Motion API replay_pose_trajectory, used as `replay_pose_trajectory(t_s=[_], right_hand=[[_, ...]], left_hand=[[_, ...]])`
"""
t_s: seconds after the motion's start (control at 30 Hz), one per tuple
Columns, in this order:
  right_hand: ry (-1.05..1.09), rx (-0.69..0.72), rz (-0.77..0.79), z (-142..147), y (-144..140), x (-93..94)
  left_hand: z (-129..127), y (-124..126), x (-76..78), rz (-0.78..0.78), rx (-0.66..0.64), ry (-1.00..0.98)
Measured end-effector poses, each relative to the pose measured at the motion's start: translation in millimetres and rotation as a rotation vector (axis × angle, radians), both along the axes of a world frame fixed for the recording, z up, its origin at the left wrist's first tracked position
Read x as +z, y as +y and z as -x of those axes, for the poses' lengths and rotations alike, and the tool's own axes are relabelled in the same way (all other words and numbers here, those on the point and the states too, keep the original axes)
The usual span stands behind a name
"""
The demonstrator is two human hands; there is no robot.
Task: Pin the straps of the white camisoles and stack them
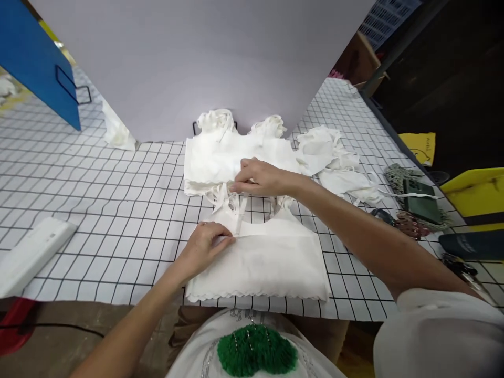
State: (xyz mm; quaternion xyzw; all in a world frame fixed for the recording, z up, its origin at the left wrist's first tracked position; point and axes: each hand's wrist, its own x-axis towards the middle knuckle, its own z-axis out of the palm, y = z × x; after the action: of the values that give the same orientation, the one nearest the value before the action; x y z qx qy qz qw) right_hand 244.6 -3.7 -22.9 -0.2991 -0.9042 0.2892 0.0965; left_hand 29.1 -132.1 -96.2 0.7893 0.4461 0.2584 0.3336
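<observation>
A white cropped top (268,262) with a scalloped hem lies flat on the gridded table near me. My left hand (207,241) presses down on its upper left corner. My right hand (258,178) pinches the end of the top's left strap (241,210), stretched away from me. Just beyond it sits a stack of folded white tops (220,152) with ruffled edges at the back.
Loose white garments (334,157) lie to the right of the stack. A white flat device (33,252) rests at the left. Green and dark items (421,199) and yellow bins (476,191) crowd the right edge. A grey board (197,58) stands behind; a blue panel (37,58) at far left.
</observation>
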Motion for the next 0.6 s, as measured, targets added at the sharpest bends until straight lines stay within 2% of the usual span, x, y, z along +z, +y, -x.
replay_pose_trajectory(t_s=[0.07,0.17,0.33,0.43,0.53,0.6], right_hand=[[0.007,-0.019,-0.046,9.6,9.0,1.7],[0.023,-0.051,-0.097,20.4,13.5,-8.3],[0.059,-0.129,-0.149,27.2,18.9,-32.7],[0.079,-0.168,-0.189,24.8,20.8,-38.9],[0.185,-0.260,-0.267,16.5,-1.5,-35.4],[0.233,-0.333,-0.334,9.6,-38.1,-34.6]], left_hand=[[2.8,-2.2,4.1,-0.008,0.004,0.007],[7.4,-5.5,4.5,-0.051,0.039,0.042],[17.2,-3.7,-8.2,-0.160,0.110,0.087],[21.0,-4.4,-12.8,-0.279,0.178,0.154],[17.7,-16.5,-9.6,-0.491,0.210,0.216],[11.0,-29.7,-7.1,-0.582,0.093,0.257]])
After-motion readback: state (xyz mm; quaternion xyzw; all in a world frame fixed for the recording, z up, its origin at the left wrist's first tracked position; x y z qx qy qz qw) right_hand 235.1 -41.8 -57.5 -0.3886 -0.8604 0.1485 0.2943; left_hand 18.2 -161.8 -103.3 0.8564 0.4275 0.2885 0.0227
